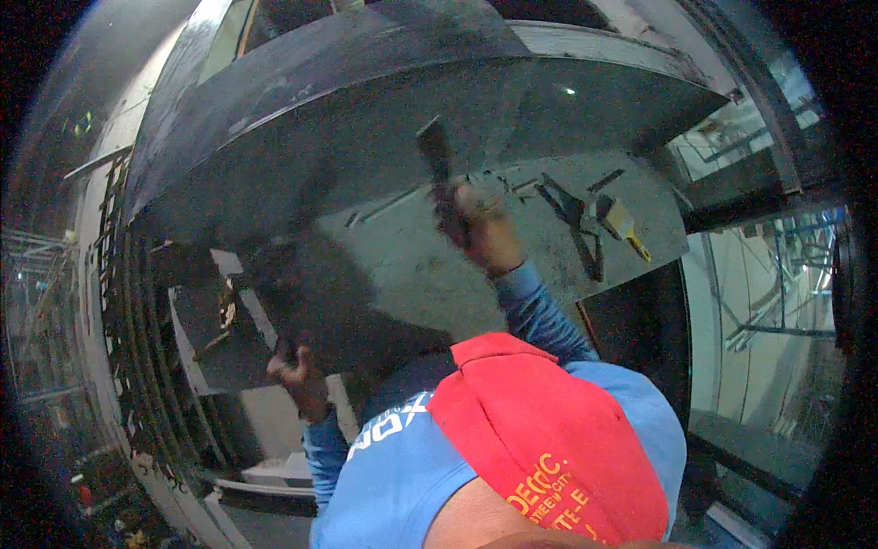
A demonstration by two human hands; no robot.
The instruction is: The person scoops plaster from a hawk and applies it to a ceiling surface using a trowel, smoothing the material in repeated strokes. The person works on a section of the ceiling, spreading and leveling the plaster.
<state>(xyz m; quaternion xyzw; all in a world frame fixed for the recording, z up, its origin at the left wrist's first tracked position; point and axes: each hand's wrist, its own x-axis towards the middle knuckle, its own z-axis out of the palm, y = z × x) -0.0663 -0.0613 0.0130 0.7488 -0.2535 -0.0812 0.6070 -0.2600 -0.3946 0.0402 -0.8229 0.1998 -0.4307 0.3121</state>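
I've got R hand wrapped round a dark flat tool, well L of the yellow-handled paintbrush on the bench. L hand is far L of that brush & nearer the wearer, w/ a pale strip close by; fingers look curled, can't tell if they're gripping anything. Blk angular tool lies just L of the brush.
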